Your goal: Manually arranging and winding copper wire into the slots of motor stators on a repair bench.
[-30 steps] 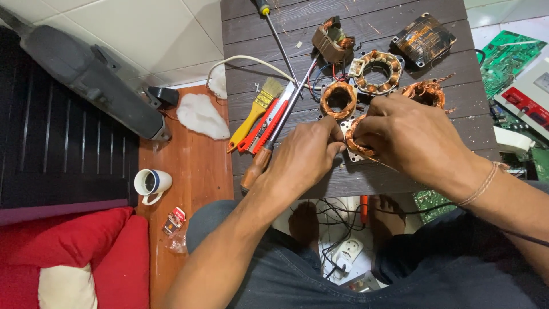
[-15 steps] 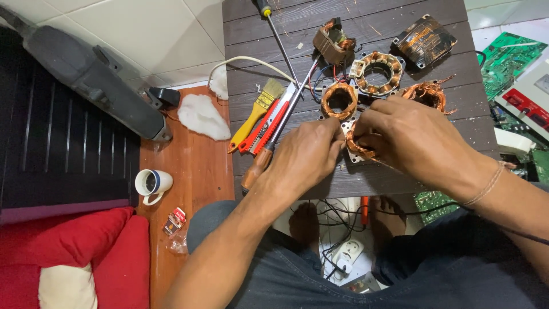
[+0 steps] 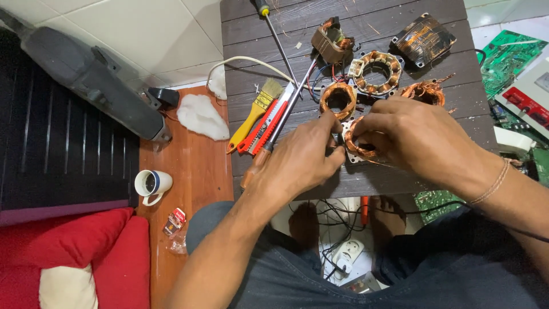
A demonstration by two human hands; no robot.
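Both hands meet over a copper-wound coil [image 3: 359,144] lying on the dark slatted worktop [image 3: 400,180], near its front edge. The left hand [image 3: 300,157] pinches a small dark tool against the coil's rim; the right hand [image 3: 412,137] curls closed on the coil's far side. Another copper coil [image 3: 338,98] sits just behind, a yellow brush [image 3: 254,111] to the left.

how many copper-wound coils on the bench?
5, maybe more hidden: one under both hands, round one above it, ring stator, loose bundle right, small coil top.
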